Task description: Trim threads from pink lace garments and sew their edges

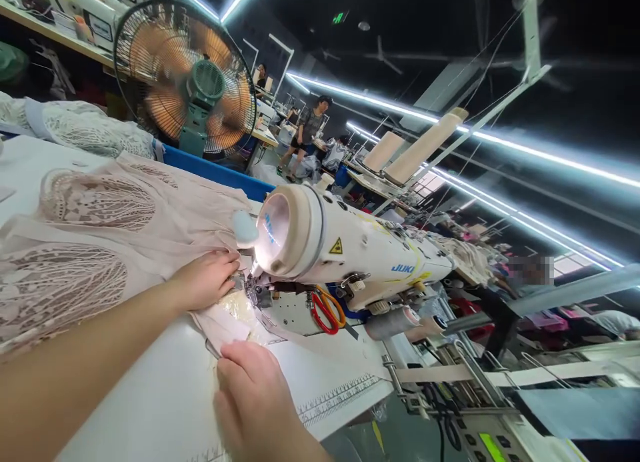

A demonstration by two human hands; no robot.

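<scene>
Beige fabric with lace panels [195, 212] spreads across the white sewing table and runs to the needle area of a white sewing machine [370, 249]. My left hand [213, 279] bears down on the fabric just left of the presser foot [257, 294], its fingers together and curled at the cloth. Nearer to me, my right hand [257, 395] pinches the fabric's near edge between thumb and fingers; its lower fingers are partly hidden. A lamp lights the stitching spot. Scissors with red and orange handles [327, 310] lie beside the machine bed.
A large fan [187, 82] stands behind the table. More lace fabric [90, 129] lies at the far left. Thread spools [393, 323] sit right of the machine. A printed ruler [340, 399] runs along the table's front edge. Further back, a person [310, 132] walks among other workstations.
</scene>
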